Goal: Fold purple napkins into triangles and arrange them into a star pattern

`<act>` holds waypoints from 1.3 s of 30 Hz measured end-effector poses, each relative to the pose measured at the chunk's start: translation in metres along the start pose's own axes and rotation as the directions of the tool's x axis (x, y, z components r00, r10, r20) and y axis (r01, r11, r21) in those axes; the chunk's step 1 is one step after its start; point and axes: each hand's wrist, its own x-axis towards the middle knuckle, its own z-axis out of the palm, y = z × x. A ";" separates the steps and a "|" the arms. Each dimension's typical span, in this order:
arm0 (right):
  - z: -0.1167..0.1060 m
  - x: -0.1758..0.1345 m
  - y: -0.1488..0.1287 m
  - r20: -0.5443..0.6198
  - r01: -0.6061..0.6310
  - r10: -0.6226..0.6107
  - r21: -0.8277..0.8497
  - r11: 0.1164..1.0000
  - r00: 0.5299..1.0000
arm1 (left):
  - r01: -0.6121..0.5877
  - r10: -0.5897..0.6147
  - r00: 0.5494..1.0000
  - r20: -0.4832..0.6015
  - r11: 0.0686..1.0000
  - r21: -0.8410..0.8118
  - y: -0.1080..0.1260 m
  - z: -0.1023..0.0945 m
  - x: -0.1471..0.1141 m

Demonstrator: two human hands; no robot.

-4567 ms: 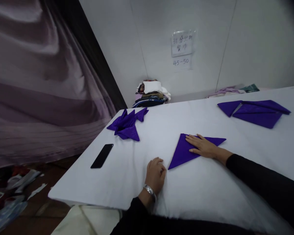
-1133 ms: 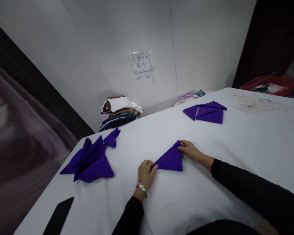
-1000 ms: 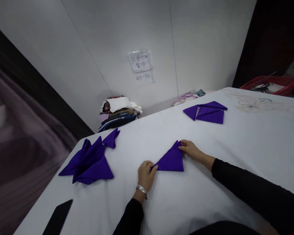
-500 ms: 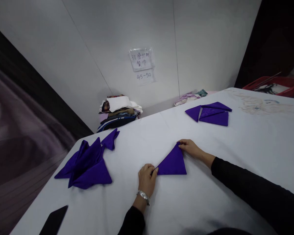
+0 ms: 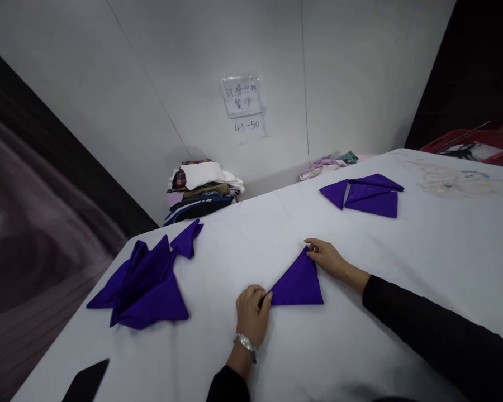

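Note:
A purple cloth napkin [image 5: 300,283], folded into a triangle, lies flat on the white-covered table [image 5: 235,245] in front of me. Its left corner is pinched between the thumb and fingers of my left hand [image 5: 252,314], which wears a silver watch or bracelet at the wrist. At the top corner, my right hand [image 5: 324,257] grips the cloth with the thumb and bent fingers, the index finger sticking out slightly. To the left sits a loose heap of purple napkins [image 5: 151,290], with a small folded purple piece [image 5: 186,239] just behind it.
Folded purple napkins [image 5: 373,196] lie at the back right. Piled clothes [image 5: 203,190] and a smaller cloth pile [image 5: 324,166] stand beyond the table's far edge, below a handwritten sign [image 5: 243,103]. A dark flat object [image 5: 86,382] lies front left; a red basket [image 5: 452,139] is far right.
The view has shifted slightly. My right index finger has lifted a little off the napkin's top corner. My left hand keeps its pinch, and the napkin's triangle shape is the same.

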 end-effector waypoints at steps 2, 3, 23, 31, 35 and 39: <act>-0.001 -0.001 0.000 -0.004 -0.003 0.003 0.001 1.000 1.000 | -0.003 0.003 1.000 -0.004 1.000 -0.003 0.000 0.001 0.000; -0.001 -0.002 -0.001 -0.002 -0.005 0.005 -0.003 1.000 1.000 | -0.004 0.004 1.000 -0.006 1.000 -0.004 0.000 0.001 0.001; -0.009 -0.005 -0.009 0.045 -0.039 0.047 -0.163 0.986 0.998 | 0.005 -0.006 0.999 -0.040 1.000 -0.003 0.000 0.000 0.000; -0.010 -0.005 -0.010 0.049 -0.051 0.064 -0.244 0.968 0.997 | 0.020 -0.019 0.997 -0.070 1.000 0.024 -0.002 0.001 0.000; -0.011 -0.005 -0.013 0.049 -0.060 0.078 -0.296 0.953 0.996 | 0.028 -0.023 0.996 -0.085 0.998 0.054 -0.004 0.001 -0.001; -0.012 -0.004 -0.015 0.048 -0.062 0.081 -0.317 0.946 0.996 | 0.029 -0.021 0.996 -0.092 0.996 0.084 -0.004 0.000 -0.002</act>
